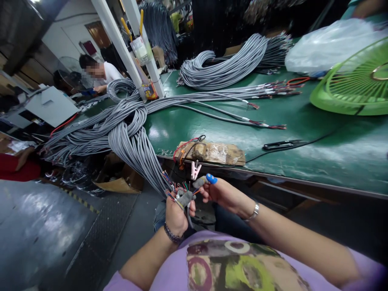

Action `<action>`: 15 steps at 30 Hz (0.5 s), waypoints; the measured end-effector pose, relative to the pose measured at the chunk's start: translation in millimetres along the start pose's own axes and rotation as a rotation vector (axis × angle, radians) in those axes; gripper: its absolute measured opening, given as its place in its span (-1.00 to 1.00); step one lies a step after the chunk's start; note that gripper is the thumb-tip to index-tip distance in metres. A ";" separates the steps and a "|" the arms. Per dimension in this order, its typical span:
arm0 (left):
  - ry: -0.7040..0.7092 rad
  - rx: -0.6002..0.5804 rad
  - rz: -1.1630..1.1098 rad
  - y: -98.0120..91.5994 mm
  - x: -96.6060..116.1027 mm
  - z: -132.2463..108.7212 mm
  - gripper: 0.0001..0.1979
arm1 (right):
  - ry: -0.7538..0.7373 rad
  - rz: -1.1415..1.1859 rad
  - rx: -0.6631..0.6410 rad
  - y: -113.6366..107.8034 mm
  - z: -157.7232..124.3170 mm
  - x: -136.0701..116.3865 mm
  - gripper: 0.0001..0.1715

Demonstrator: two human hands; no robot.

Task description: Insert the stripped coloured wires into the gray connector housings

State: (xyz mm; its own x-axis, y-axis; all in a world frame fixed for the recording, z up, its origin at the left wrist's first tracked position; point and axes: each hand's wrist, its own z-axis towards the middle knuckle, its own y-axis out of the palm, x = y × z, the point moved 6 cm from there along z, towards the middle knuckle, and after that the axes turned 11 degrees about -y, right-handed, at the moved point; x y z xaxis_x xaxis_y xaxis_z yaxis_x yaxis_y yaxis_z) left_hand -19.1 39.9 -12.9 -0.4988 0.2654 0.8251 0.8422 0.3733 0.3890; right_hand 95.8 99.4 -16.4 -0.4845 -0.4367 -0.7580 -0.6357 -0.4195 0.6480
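Thin coloured wires (185,186) fan out at the stripped end of a grey cable near the middle of the view. My left hand (178,208), with grey coverings on its fingertips, is closed around this cable end. Just to the right, my right hand (214,188) pinches an orange wire; it has a blue cover on one fingertip and a grey one on another. A thick bundle of grey cables (136,149) hangs over the table edge, its lower ends beside my left hand. Above my hands is a pink clip (196,170).
A wooden block (221,153) lies at the edge of the green table (188,125), with black snips (283,144) to its right. Farther back are coiled grey cables (224,68), a green fan (354,81) and a white post. A person (100,72) sits at the far left.
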 end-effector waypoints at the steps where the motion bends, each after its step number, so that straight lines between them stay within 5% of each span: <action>1: 0.000 -0.008 0.010 0.5 0.0 0.5 -0.71 | 0.023 0.037 0.007 -2.0 3.2 0.0 -0.57; 8: -0.012 -0.011 -0.001 7.6 4.3 3.2 -0.69 | 0.083 0.111 0.044 -3.8 27.5 -5.4 -0.58; 15: -0.016 -0.005 -0.022 17.7 9.0 4.9 -0.71 | -0.327 -0.260 0.158 -2.3 37.6 -19.0 -0.48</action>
State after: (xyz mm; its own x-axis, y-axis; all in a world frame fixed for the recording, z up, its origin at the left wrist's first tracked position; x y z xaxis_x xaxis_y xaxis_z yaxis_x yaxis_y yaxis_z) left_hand -9.7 53.3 -0.6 -0.5200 0.2713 0.8100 0.8323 0.3744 0.4088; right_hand 83.9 138.6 -6.3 -0.4444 -0.0477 -0.8946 -0.8335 -0.3441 0.4324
